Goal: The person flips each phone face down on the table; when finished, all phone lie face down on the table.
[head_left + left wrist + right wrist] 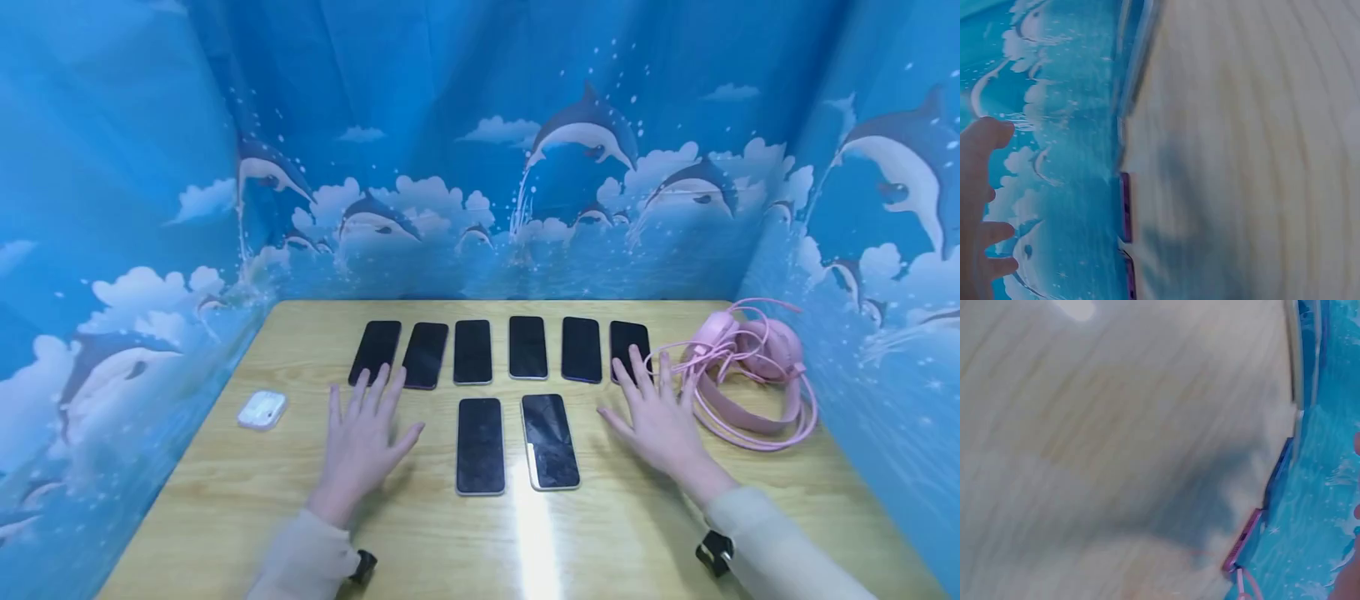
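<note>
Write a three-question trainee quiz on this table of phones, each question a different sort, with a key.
1. How many phones lie in the back row?
2. True or false: the left hand grips a phone.
3. Which lies at the table's right end? A) the white earbud case B) the pink headphones C) a laptop

Key:
1. Six; two more lie in the front row.
2. False; both hands are spread flat, and the right hand has its fingers over the edge of the rightmost phone.
3. B.
</note>
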Motion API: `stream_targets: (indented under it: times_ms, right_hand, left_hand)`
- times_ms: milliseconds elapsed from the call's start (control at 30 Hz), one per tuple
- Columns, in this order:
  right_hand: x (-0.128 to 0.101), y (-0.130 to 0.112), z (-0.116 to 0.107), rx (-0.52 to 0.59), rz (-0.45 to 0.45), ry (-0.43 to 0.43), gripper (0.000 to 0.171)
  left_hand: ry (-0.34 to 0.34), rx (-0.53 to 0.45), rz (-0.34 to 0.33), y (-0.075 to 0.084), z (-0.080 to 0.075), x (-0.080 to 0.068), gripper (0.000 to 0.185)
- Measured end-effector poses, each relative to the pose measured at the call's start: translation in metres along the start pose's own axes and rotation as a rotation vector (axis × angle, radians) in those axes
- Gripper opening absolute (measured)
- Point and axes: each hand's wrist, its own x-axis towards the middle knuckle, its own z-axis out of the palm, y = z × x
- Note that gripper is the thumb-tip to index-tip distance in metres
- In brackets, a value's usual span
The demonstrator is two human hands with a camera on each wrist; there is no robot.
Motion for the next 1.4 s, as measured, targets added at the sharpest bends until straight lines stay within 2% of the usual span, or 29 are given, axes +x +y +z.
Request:
stream_targets:
  times_ms: [133,233,367,467,567,633,733,833,1000,1200,1400]
  right_hand:
    - [0.006,-0.010,-0.008,0.146,0.012,-0.035,0.078]
    - [0.010,-0.018,-0.013,0.368,0.039,-0.059,0.072]
    - [0.014,-0.028,-0.017,0.699,0.112,-0.084,0.061]
    - [0.020,-0.036,-0.019,0.994,0.189,-0.136,0.053]
    - [0.028,-0.046,-0.018,1.239,0.242,-0.220,0.049]
    - [0.033,-0.052,-0.017,1.322,0.257,-0.291,0.049]
    - [0.042,-0.062,-0.015,1.331,0.255,-0.380,0.048]
    - [0.051,-0.071,-0.011,1.319,0.257,-0.428,0.047]
    - [0.064,-0.085,-0.003,1.294,0.258,-0.472,0.043]
    - [0.074,-0.101,0.010,1.331,0.244,-0.506,0.039]
    - [0.081,-0.112,0.023,1.301,0.196,-0.509,0.035]
  left_hand:
    - [0.028,-0.102,-0.040,0.010,-0.004,0.000,0.085]
    - [0.063,-0.268,-0.068,0.017,-0.004,0.000,0.081]
    - [0.162,-0.654,-0.122,0.028,-0.002,0.001,0.061]
    - [0.192,-0.996,-0.195,0.038,0.001,0.000,0.050]
    - [0.163,-1.258,-0.296,0.045,0.004,-0.002,0.046]
    - [0.132,-1.353,-0.356,0.048,0.006,-0.004,0.045]
    - [0.093,-1.405,-0.425,0.052,0.010,-0.007,0.044]
    - [0.055,-1.411,-0.451,0.057,0.019,-0.013,0.044]
    - [0.002,-1.417,-0.422,0.069,0.037,-0.020,0.046]
    - [-0.037,-1.380,-0.399,0.081,0.049,-0.023,0.048]
    - [-0.037,-1.298,-0.301,0.087,0.056,-0.027,0.055]
